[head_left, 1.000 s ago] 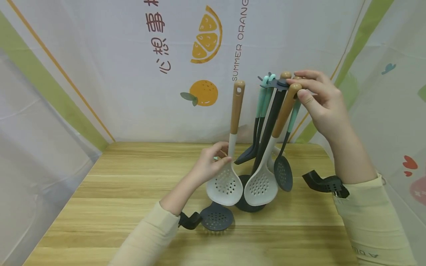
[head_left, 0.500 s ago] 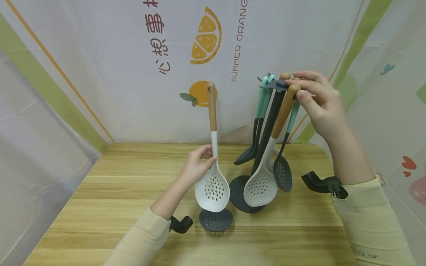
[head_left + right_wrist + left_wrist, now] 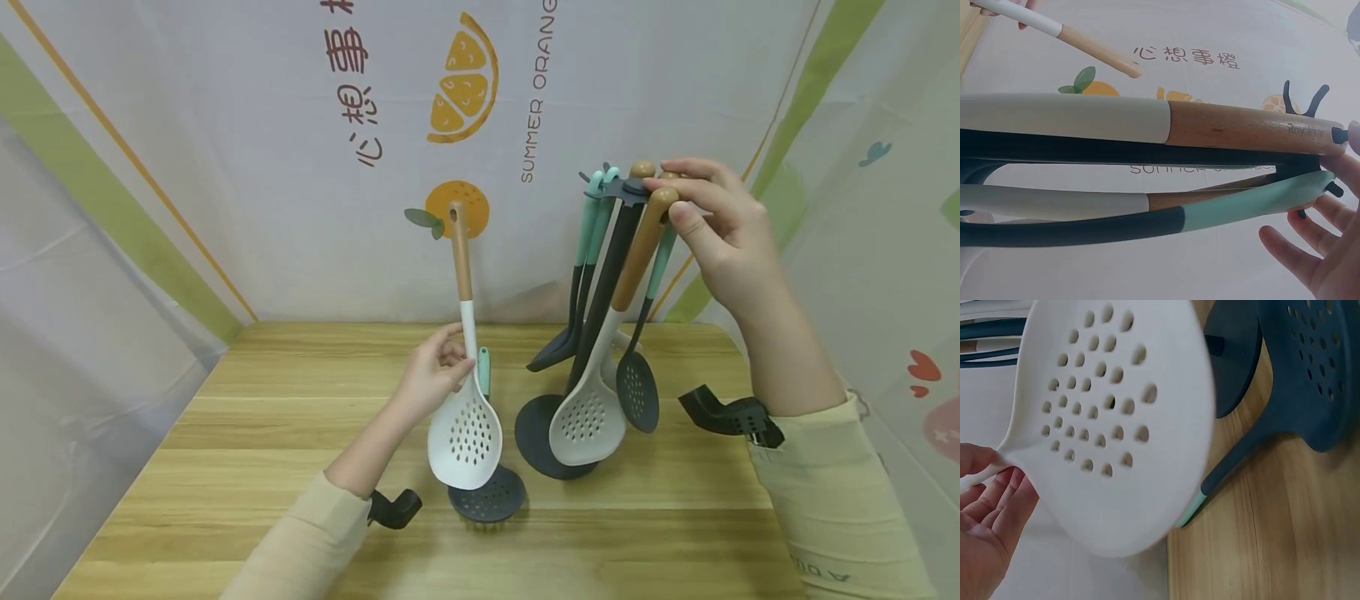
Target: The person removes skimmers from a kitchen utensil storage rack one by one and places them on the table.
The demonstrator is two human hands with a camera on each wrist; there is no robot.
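My left hand [image 3: 435, 371] pinches a white skimmer [image 3: 465, 437] at its neck, bowl down and wooden handle up. In the left wrist view its perforated bowl [image 3: 1097, 419] fills much of the frame. A dark skimmer [image 3: 491, 497] with a mint handle lies on the table, partly behind the white one. To the right stands a black utensil rack [image 3: 606, 283] on a round base. My right hand [image 3: 720, 208] grips the rack's top, its thumb against the wooden handle end of a hanging white skimmer [image 3: 588, 421]. That handle [image 3: 1254, 128] crosses the right wrist view.
Mint-handled utensils [image 3: 588, 225] hang on the rack's left side, and a small dark skimmer [image 3: 637, 392] hangs on its right. Below is a wooden table [image 3: 262, 467]. A white printed curtain [image 3: 300, 208] hangs directly behind the table's back edge.
My left hand has carried the white skimmer leftward, away from the rack, tilting its handle to the left. More of the rack's base now shows. The right hand stays at the rack's top.
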